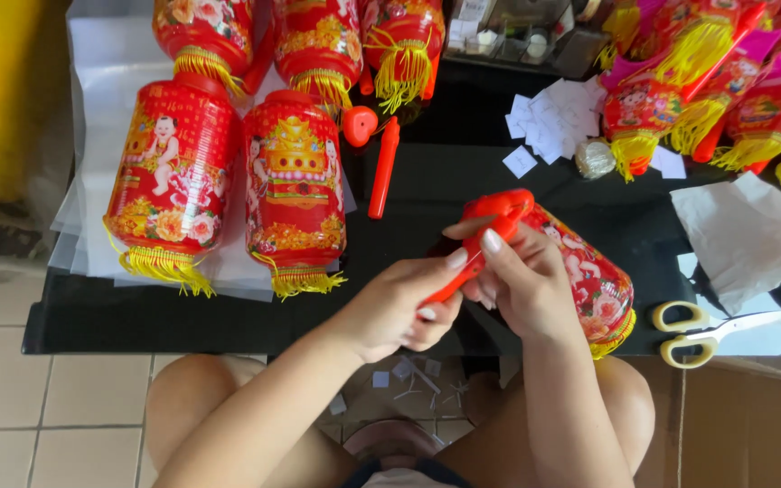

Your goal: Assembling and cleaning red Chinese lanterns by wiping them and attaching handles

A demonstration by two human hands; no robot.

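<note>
— What's the person holding there, over the edge of the table [183, 312]?

— A red lantern [589, 280], printed with flowers and figures, lying tilted in front of them, its yellow fringe pointing down to the right. The right hand [522, 285] is curled around its upper end, fingers closed on it just under the red cap.

— And the other one?

— The left hand [399, 307] is closed too, pinching a thin red handle stick [472, 262] between thumb and fingers. The stick runs up to the lantern's cap, where both hands meet.

— What's lying about?

— Two finished lanterns [228, 185] side by side on clear plastic sheets [92, 163] at the left, more of them along the back edge. A loose red stick [384, 167] with a heart-shaped cap piece [359, 125] just beside it. Small white paper squares [553, 117] near the back, crumpled white tissue [743, 239] on the right, and yellow-handled scissors [693, 333] just beside the held lantern's fringe. Paper scraps [409, 375] lie on the floor between the person's knees.
</note>
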